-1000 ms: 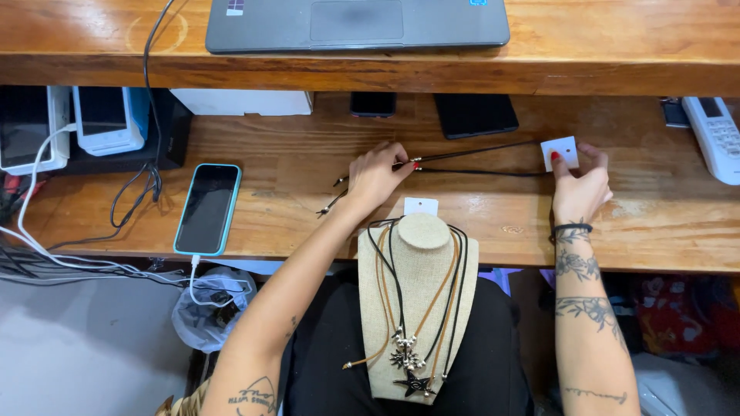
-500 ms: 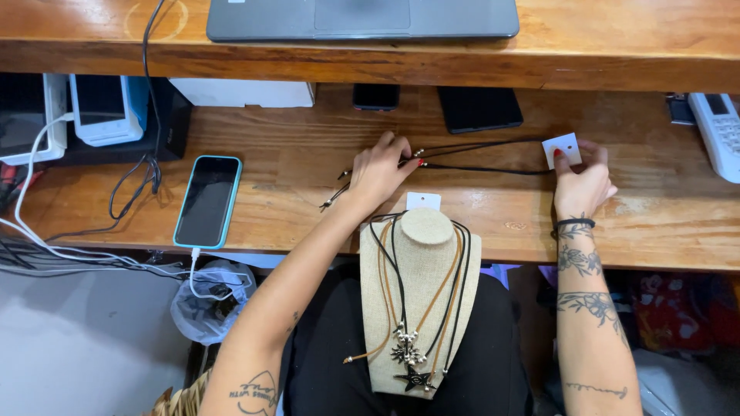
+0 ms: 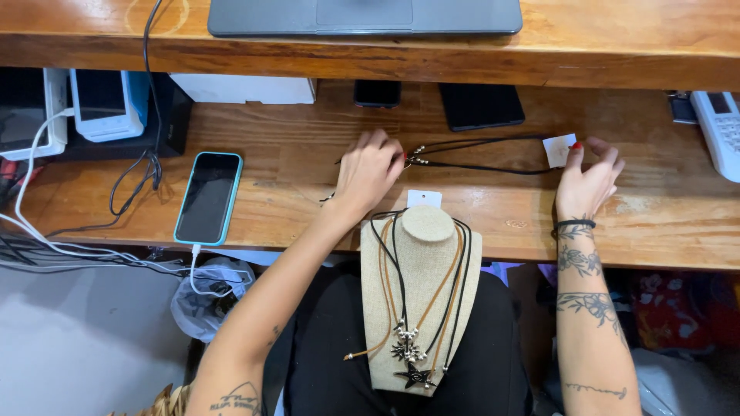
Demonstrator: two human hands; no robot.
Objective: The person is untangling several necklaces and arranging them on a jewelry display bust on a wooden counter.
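A black cord necklace [image 3: 482, 166] lies stretched across the wooden desk [image 3: 308, 200]. My left hand [image 3: 370, 171] grips its beaded end, fingers curled closed. My right hand [image 3: 587, 179] pinches the other end, where a small white tag [image 3: 558, 150] is attached. Below, on my lap, a beige linen bust stand [image 3: 420, 308] leans against the desk edge. It carries several black and tan cord necklaces with metal star pendants [image 3: 408, 362]. A white tag [image 3: 424, 199] sits behind its neck.
A phone in a teal case [image 3: 208, 196] lies left on the desk with a cable. A laptop [image 3: 366, 15] sits on the upper shelf. Two dark phones [image 3: 478, 104], a white box [image 3: 247, 88], a card terminal [image 3: 717, 123] and tangled cables [image 3: 77, 246] surround the work area.
The view has shifted slightly. My left hand has slid a little along the cord; my right hand keeps its pinch on the tagged end.
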